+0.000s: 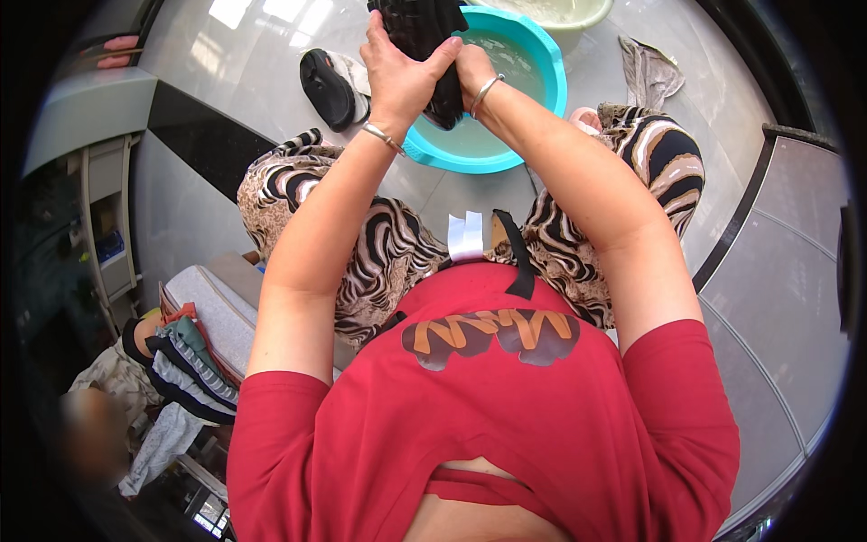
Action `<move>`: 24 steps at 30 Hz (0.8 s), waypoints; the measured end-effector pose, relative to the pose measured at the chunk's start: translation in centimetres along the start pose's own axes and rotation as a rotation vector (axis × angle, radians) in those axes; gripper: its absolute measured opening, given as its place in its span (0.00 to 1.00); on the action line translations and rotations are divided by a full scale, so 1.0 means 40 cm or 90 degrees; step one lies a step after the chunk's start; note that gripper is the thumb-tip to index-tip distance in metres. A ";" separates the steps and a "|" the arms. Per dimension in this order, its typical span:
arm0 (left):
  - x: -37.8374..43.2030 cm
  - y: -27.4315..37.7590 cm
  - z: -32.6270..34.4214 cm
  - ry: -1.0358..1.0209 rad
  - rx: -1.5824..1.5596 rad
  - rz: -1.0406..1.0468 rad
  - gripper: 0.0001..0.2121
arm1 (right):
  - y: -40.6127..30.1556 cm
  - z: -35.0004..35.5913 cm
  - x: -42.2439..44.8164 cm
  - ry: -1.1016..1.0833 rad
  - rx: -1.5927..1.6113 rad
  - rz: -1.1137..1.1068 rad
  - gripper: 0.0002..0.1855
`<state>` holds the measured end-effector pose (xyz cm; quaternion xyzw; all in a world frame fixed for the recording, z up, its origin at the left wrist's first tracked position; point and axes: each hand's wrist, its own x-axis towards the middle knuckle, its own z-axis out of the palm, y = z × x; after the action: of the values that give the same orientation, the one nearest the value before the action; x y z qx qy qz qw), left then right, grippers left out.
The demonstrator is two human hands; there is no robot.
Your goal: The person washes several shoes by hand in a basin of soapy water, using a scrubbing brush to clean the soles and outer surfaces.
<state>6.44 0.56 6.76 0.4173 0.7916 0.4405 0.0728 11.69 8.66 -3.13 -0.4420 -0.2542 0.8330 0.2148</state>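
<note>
A black shoe [420, 30] with a ridged sole is held over a turquoise plastic basin [555, 81], its far end cut off by the top of the picture. My left hand [406, 74] grips its left side, thumb laid across the near face. Against the right edge of the shoe is my right hand [474, 71], curled, its fingertips hidden behind the shoe. Cloudy water [474, 139] partly fills the basin below. To the left of my left hand, another shoe [328, 88] lies on its side, showing a black sole and a pale upper.
Beyond the turquoise basin stands a pale green basin [569, 15] with liquid in it. A grey cloth [647, 71] lies on the tiled floor [223, 88] at right. Behind me at left are a grey cushioned seat [203, 305], a pile of clothes [193, 366] and another person [95, 433].
</note>
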 end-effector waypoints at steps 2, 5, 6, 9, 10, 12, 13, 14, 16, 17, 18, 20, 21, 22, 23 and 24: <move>0.001 0.002 0.004 0.000 0.003 0.011 0.48 | 0.004 -0.009 0.015 0.012 0.000 -0.005 0.20; 0.006 -0.016 -0.008 -0.003 0.002 0.002 0.48 | -0.017 0.023 -0.034 0.017 0.025 -0.002 0.18; 0.011 -0.012 -0.011 -0.010 -0.002 0.001 0.48 | -0.037 0.032 -0.058 0.022 0.043 -0.005 0.17; 0.025 -0.003 -0.030 -0.050 -0.110 -0.054 0.48 | -0.064 0.037 -0.071 -0.017 -0.038 -0.032 0.16; 0.030 -0.020 -0.033 -0.012 -0.039 -0.025 0.48 | -0.078 0.037 -0.084 -0.050 -0.093 -0.012 0.16; 0.036 -0.027 -0.044 -0.003 -0.092 -0.037 0.47 | -0.105 0.028 -0.116 -0.074 -0.190 0.069 0.15; 0.039 -0.027 -0.051 0.001 -0.119 -0.042 0.47 | -0.114 0.024 -0.129 -0.084 -0.239 0.109 0.15; 0.039 -0.026 -0.061 0.000 -0.106 -0.056 0.47 | -0.118 0.023 -0.137 -0.109 -0.285 0.154 0.17; 0.044 -0.006 -0.079 -0.041 -0.157 -0.100 0.48 | -0.128 0.008 -0.135 -0.171 -0.298 0.244 0.19; 0.046 0.000 -0.087 -0.061 -0.182 -0.122 0.48 | -0.134 0.001 -0.132 -0.202 -0.304 0.289 0.19; 0.049 0.002 -0.095 -0.070 -0.181 -0.117 0.45 | -0.131 -0.005 -0.124 -0.219 -0.324 0.302 0.20; 0.053 -0.002 -0.097 -0.096 -0.309 -0.101 0.43 | -0.134 -0.029 -0.111 -0.299 -0.358 0.283 0.16; 0.051 -0.013 -0.101 -0.107 -0.370 -0.094 0.42 | -0.136 -0.031 -0.109 -0.342 -0.376 0.275 0.15; 0.053 -0.041 -0.104 -0.110 -0.417 -0.097 0.36 | -0.140 -0.019 -0.129 -0.339 -0.368 0.235 0.13; 0.055 -0.067 -0.101 -0.126 -0.450 -0.107 0.36 | -0.134 -0.011 -0.136 -0.309 -0.432 0.163 0.12; 0.059 -0.078 -0.100 -0.143 -0.482 -0.115 0.37 | -0.126 -0.003 -0.141 -0.277 -0.495 0.089 0.12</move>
<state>1.13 -1.10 7.42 0.3352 0.5941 0.6443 0.3457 15.38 9.32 3.43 -0.3202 -0.5569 0.7619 -0.0822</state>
